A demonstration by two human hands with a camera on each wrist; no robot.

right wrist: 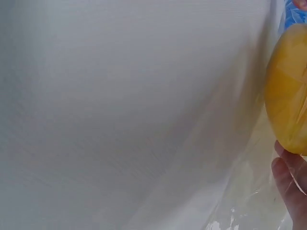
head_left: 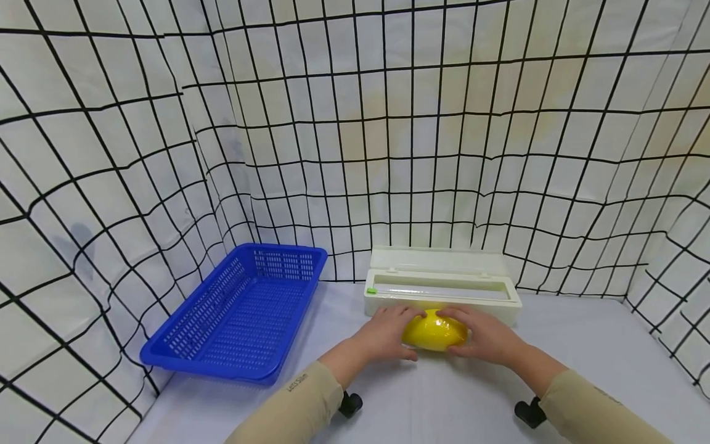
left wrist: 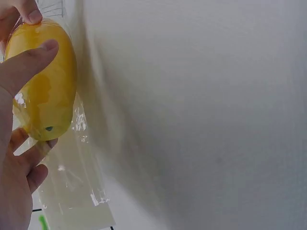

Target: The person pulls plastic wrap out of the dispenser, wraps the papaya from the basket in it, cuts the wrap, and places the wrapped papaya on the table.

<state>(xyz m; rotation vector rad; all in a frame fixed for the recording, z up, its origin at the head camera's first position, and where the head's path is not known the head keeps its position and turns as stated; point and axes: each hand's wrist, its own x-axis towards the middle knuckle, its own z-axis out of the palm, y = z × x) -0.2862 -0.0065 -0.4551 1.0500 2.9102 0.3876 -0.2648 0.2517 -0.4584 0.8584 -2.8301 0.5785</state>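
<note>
A smooth yellow mango (head_left: 434, 331) is held between both hands at the front of a white cling film dispenser (head_left: 383, 302). Its left end lies in the grip of my left hand (head_left: 385, 333), and my right hand (head_left: 485, 336) holds the opposite end. Clear cling film (left wrist: 79, 122) clings around the fruit and stretches toward the dispenser, as the left wrist view shows. In that view my left thumb (left wrist: 29, 67) presses along the mango's side, while other fingers touch the end with a small dark spot. The right wrist view catches the mango (right wrist: 288, 91) only partly.
A blue plastic basket (head_left: 152, 354) stands to the left on the white tabletop (head_left: 432, 401). The dispenser's lid (head_left: 438, 260) is raised, with a green slider (head_left: 372, 290) at its left end. Black grid netting over white cloth (head_left: 399, 135) encloses the back and sides.
</note>
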